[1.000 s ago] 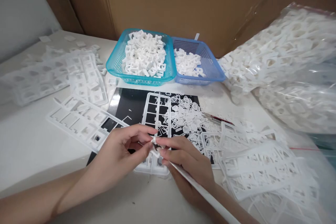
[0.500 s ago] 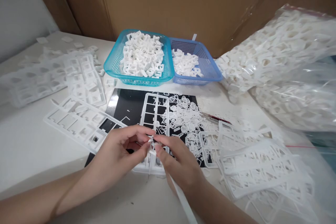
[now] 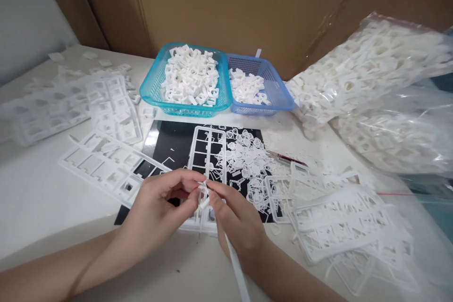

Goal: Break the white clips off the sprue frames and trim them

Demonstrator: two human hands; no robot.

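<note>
My left hand (image 3: 164, 207) is closed in a pinch on a small white foam piece (image 3: 204, 202), with an opening in it. My right hand (image 3: 235, 214) meets it fingertip to fingertip at the same piece. A long, flat, white strip-like tool (image 3: 238, 269) runs out from under my right palm toward the front edge; its working tip is hidden by the fingers. Directly beneath both hands lies a white foam frame (image 3: 208, 146) with rectangular openings, on a black board (image 3: 170, 137).
A teal basket (image 3: 150, 89) and a blue basket (image 3: 279, 89) hold white pieces. Thin offcuts (image 3: 247, 155) cover the board's right, beside red-handled tweezers or scissors (image 3: 288, 158). Foam sheets (image 3: 102, 165) lie left; cut frames (image 3: 347, 226) pile up right, below filled plastic bags (image 3: 375, 66).
The fingertips have shifted slightly around the small foam piece, and its opening shows more clearly. The view has turned a little, moving the right-hand things leftward.
</note>
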